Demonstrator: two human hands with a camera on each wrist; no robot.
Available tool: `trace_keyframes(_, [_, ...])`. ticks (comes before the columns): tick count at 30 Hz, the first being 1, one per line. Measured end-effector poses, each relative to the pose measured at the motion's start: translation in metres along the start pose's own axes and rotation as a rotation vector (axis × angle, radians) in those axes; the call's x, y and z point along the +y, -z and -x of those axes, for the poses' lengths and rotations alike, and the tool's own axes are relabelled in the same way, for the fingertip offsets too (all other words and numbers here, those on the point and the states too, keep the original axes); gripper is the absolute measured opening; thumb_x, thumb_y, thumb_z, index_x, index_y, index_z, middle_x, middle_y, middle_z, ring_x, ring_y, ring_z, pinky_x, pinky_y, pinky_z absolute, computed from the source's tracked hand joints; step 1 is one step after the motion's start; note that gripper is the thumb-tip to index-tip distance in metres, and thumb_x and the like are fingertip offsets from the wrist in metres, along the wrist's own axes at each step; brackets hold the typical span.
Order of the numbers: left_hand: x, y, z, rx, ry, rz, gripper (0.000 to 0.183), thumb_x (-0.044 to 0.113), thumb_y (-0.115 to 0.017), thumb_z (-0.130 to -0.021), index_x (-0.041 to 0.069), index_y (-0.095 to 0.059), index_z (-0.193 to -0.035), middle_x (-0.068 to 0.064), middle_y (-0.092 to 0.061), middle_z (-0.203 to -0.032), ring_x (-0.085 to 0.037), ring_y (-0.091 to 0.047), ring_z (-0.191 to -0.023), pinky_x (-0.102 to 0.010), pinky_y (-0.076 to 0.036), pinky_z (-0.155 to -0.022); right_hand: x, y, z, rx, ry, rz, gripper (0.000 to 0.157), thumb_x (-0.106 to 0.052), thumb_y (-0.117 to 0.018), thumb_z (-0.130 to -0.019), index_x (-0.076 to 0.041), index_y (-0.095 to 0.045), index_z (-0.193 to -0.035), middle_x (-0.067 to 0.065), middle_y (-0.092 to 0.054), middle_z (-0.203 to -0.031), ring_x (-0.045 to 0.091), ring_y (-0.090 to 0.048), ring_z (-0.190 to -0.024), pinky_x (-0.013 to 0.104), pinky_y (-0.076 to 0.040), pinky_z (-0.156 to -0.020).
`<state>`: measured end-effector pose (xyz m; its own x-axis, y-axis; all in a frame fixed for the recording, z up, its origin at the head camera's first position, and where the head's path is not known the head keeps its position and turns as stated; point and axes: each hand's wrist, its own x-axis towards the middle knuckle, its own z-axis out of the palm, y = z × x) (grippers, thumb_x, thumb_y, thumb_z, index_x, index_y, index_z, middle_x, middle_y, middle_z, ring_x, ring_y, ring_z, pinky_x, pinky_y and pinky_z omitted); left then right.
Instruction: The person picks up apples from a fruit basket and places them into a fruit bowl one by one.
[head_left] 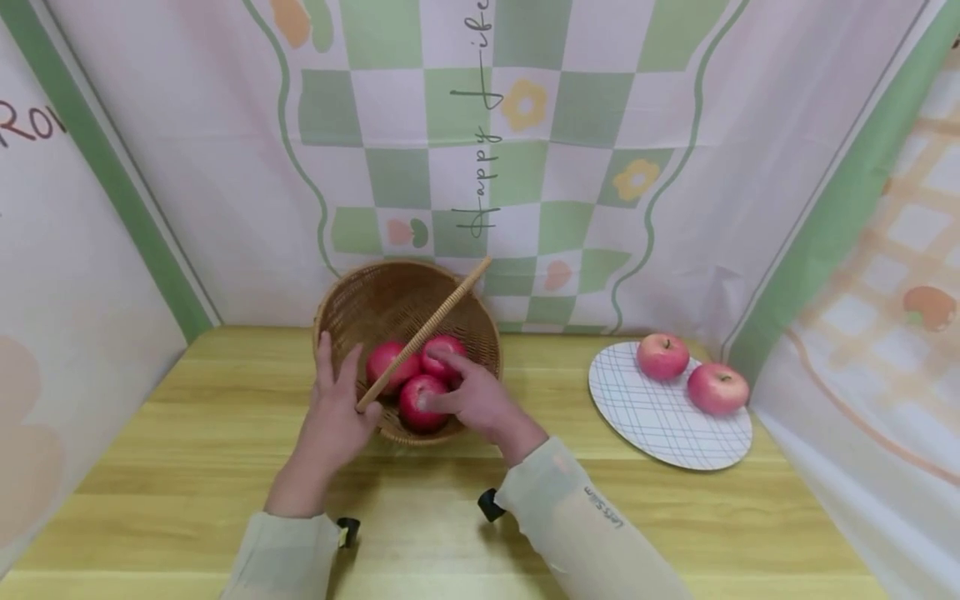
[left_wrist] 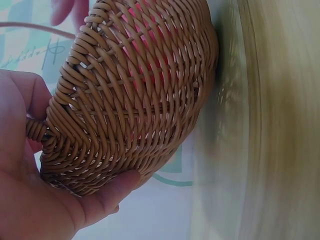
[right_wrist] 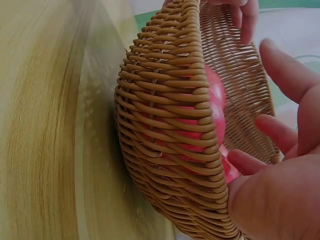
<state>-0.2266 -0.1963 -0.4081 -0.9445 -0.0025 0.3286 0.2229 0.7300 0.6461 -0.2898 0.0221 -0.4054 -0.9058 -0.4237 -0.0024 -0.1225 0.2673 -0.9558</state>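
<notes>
Head: left grip [head_left: 333, 427] is holding the round brown wicker basket [head_left: 386, 296] by the rim, near its thin wrapped handle [head_left: 423, 335]; right grip [head_left: 486, 402] is hovering at three round red apples [head_left: 423, 406] inside. Two round pink-red apples [head_left: 717, 389] are sitting on the white grid-lined plate [head_left: 660, 433], on the pale wooden desk [head_left: 202, 433].

Left wrist: digits are straddling the rim.

Right wrist: fingers are standing apart, clasping nothing. Likely arranging apples; next move's probably needing steady basket, handle clearance.

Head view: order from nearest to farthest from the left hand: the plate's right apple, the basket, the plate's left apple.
1. Basket, touching the left hand.
2. Left apple, at the plate's back edge.
3. Right apple, at its right edge.
</notes>
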Motion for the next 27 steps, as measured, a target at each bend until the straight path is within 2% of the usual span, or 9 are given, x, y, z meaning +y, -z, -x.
trace_keyframes(3, [0.001,-0.001,0.0,-0.002,-0.02,-0.012,0.082,0.004,-0.066,-0.085,0.004,-0.025,-0.156,-0.015,0.019,-0.162,-0.062,-0.019,-0.135,-0.068,-0.042,-0.091,-0.001,-0.002,0.001,-0.013,-0.012,0.081,0.077,-0.022,-0.084,-0.081,-0.028,-0.049,-0.149,-0.007,-0.044,-0.15,0.024,-0.044,-0.131,0.041,-0.041,-0.102])
trace_keyframes(6, [0.002,-0.001,0.0,-0.003,-0.022,-0.024,0.083,0.004,-0.067,-0.086,0.005,-0.024,-0.156,-0.015,0.021,-0.162,-0.062,-0.019,-0.135,-0.068,-0.041,-0.092,-0.001,-0.005,0.0,-0.022,-0.011,0.162,0.078,-0.023,-0.086,-0.079,-0.03,-0.05,-0.148,-0.007,-0.039,-0.154,0.023,-0.037,-0.137,0.042,-0.036,-0.107])
trace_keyframes(13, [0.003,-0.003,0.001,0.005,-0.02,-0.05,0.085,0.004,-0.07,-0.085,0.007,-0.026,-0.157,-0.013,0.022,-0.162,-0.063,-0.021,-0.134,-0.069,-0.042,-0.091,0.0,-0.012,-0.001,-0.05,-0.022,0.298,0.071,-0.023,-0.087,-0.078,-0.032,-0.058,-0.141,0.0,-0.054,-0.141,0.023,-0.049,-0.125,0.043,-0.042,-0.1])
trace_keyframes(16, [0.004,-0.003,0.002,0.01,-0.023,-0.051,0.084,0.004,-0.07,-0.084,0.007,-0.027,-0.156,-0.013,0.021,-0.162,-0.062,-0.022,-0.134,-0.068,-0.043,-0.089,0.0,-0.014,-0.001,-0.055,-0.014,0.349,0.07,-0.023,-0.088,-0.077,-0.029,-0.059,-0.141,0.001,-0.053,-0.142,0.025,-0.048,-0.127,0.046,-0.04,-0.102])
trace_keyframes(21, [0.005,-0.003,0.003,0.011,-0.029,-0.052,0.085,0.003,-0.07,-0.084,0.006,-0.027,-0.156,-0.013,0.021,-0.162,-0.062,-0.021,-0.134,-0.068,-0.044,-0.089,-0.002,-0.017,-0.001,-0.046,-0.01,0.419,0.073,-0.023,-0.089,-0.075,-0.028,-0.059,-0.141,0.01,-0.04,-0.149,0.032,-0.046,-0.127,0.049,-0.041,-0.1])
trace_keyframes(27, [0.005,-0.005,0.002,0.025,-0.051,-0.066,0.086,0.002,-0.073,-0.082,0.005,-0.028,-0.155,-0.017,0.018,-0.162,-0.062,-0.022,-0.134,-0.067,-0.044,-0.089,0.003,-0.02,-0.003,-0.006,-0.035,0.457,0.071,-0.022,-0.09,-0.073,-0.026,-0.061,-0.137,0.012,-0.037,-0.143,0.033,-0.051,-0.117,0.048,-0.047,-0.093])
